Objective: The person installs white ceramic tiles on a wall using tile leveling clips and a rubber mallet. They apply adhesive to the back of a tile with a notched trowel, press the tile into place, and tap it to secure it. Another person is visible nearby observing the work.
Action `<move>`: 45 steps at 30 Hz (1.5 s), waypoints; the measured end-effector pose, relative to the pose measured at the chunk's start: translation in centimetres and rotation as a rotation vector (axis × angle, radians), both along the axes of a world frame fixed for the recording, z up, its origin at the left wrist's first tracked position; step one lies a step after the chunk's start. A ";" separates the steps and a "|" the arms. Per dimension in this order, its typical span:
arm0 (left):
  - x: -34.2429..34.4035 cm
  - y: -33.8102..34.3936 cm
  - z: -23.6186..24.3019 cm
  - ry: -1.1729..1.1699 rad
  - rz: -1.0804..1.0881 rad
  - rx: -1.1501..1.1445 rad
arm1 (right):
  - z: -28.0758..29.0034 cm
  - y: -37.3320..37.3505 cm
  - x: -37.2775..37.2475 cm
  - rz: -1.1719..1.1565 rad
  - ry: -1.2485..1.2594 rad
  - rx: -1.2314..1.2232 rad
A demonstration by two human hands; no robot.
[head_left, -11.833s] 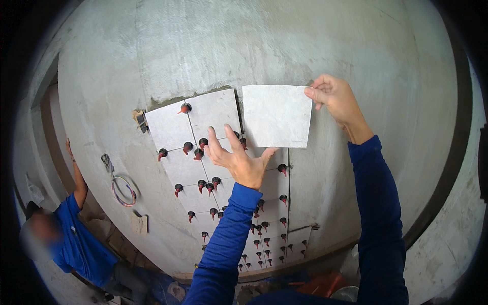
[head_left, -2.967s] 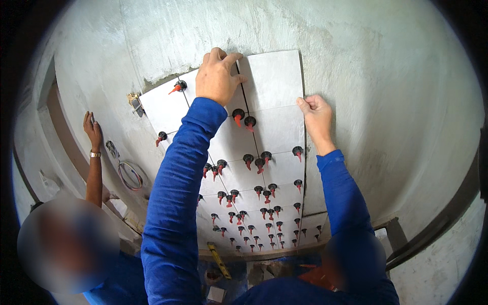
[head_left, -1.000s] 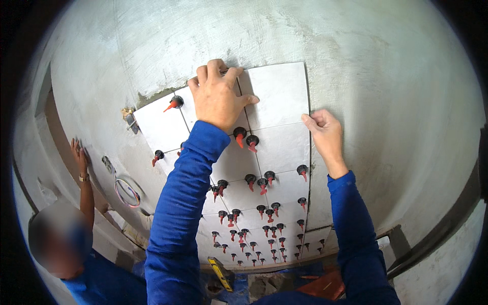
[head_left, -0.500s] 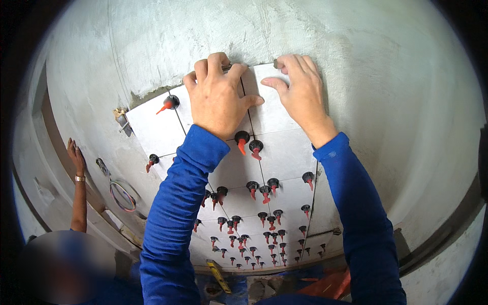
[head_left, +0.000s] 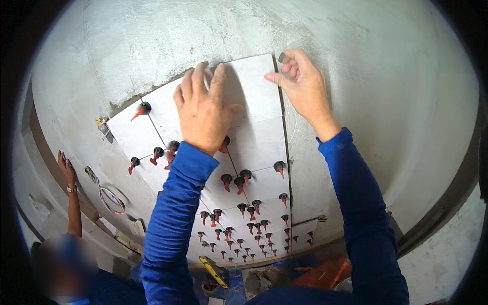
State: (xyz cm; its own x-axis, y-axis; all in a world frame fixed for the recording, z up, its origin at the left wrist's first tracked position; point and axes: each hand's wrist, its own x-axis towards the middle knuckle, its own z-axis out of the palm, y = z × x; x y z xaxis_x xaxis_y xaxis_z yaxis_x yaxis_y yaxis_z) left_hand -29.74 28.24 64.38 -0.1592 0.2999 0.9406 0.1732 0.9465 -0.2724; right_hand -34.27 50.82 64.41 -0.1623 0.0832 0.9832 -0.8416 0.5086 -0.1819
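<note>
A wall of pale tiles point(head_left: 256, 137) slopes away below me, its joints holding several black tile-levelling knobs with red handles point(head_left: 280, 168). My left hand point(head_left: 203, 109) lies open on the upper tiles, fingers spread, with the tips near the top edge. Right of the top right tile point(head_left: 251, 84), beside its outer edge, my right hand point(head_left: 306, 89) is lifted off. Its fingers are partly curled, and the thumb stands apart from them. A small grey lump or smear point(head_left: 281, 58) shows at its index fingertip; I cannot tell which.
Grey plaster wall point(head_left: 356, 66) surrounds the tiles. Loose coiled wires point(head_left: 113, 201) come out of the wall at left. A yellow spirit level point(head_left: 214, 272) leans at the bottom, near an orange-red object point(head_left: 325, 274). At lower left a co-worker's raised hand point(head_left: 66, 169) touches the wall.
The view has shifted, moving the tiles left in the picture. My left hand has slid off the top joint with fingers straighter; my right hand has moved off the top right tile to its right.
</note>
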 end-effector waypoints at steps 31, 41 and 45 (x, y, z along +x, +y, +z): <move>-1.2 6.3 -5.3 -0.113 0.368 0.163 | -4.4 1.5 -2.4 0.214 -0.295 0.082; 0.0 9.1 -13.5 -0.234 0.043 0.351 | -5.0 1.7 -2.4 0.225 -0.345 0.081; 0.0 9.0 -13.2 -0.242 0.065 0.337 | -5.4 1.4 -2.4 0.259 -0.330 0.045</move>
State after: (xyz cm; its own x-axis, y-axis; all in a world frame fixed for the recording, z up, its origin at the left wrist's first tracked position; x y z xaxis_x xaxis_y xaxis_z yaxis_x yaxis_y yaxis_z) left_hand -29.79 37.28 51.17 -0.3964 -0.0359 0.9174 0.1310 0.9868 0.0952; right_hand -36.71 52.21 59.06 -0.4791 -0.0438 0.8767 -0.8430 0.3014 -0.4456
